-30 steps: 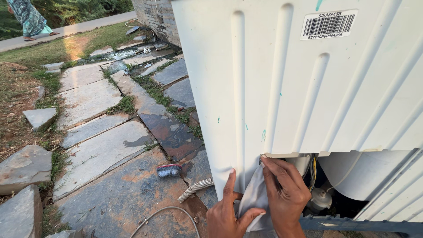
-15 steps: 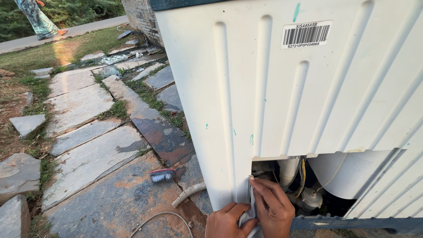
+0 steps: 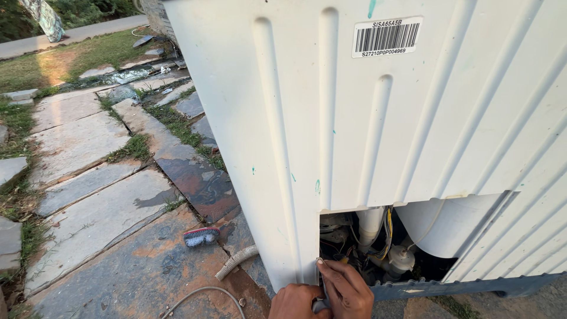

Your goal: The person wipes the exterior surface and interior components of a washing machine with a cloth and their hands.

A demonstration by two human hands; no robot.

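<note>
Both hands work at the bottom corner of a large cream washing-machine casing (image 3: 413,136), where the ribbed back panel ends above an open service gap (image 3: 384,248); the right hand (image 3: 348,289) presses its fingers against the casing's vertical edge, pinching something small and metallic near the fingertips, though what exactly it is cannot be told; the left hand (image 3: 295,302) is clenched just beside it, its grip partly cut off by the frame, so what it holds is unclear. The likeliest trouble is a cut or scrape, since the sheet edge looks thin and hard and the fingers lie right along it; a slip could also drive a hand into the wires (image 3: 387,236) and pale plastic drum housing (image 3: 449,227) inside the gap. The casing is smooth, moulded with long rounded ribs and flecked with teal paint; a corrugated grey hose (image 3: 236,263) curls out at its foot; a small red-edged brush (image 3: 201,236) lies near on the rough, rust-stained flagstones (image 3: 94,207), grass growing between the slabs.
</note>
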